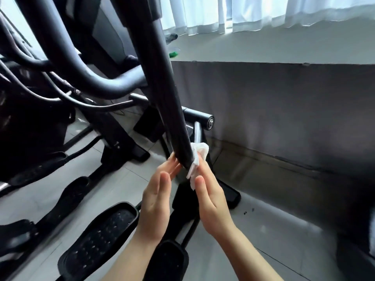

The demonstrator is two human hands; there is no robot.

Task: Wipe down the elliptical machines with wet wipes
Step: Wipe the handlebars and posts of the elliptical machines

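head view looks down at a white wet wipe (pixel 197 159), bunched against the lower end of a black handle bar (pixel 162 94) on the nearest elliptical machine (pixel 97 236). the right hand (pixel 211 199) presses the wipe to the bar's right side with nearly straight fingers; whether any fingertip curls into the cloth behind the bar i cannot tell. the left hand (pixel 158 201) is flat, fingers together and straight, touching the bar's left side, probably to steady it so the wipe can rub without the bar swinging. so the bar sits sandwiched between both palms, which suits sliding along its length. below lie the black foot pedals (pixel 113 226) on a pale tiled floor (pixel 263 236). to the right runs a dark wall panel (pixel 284 110) under white curtains (pixel 263 13).
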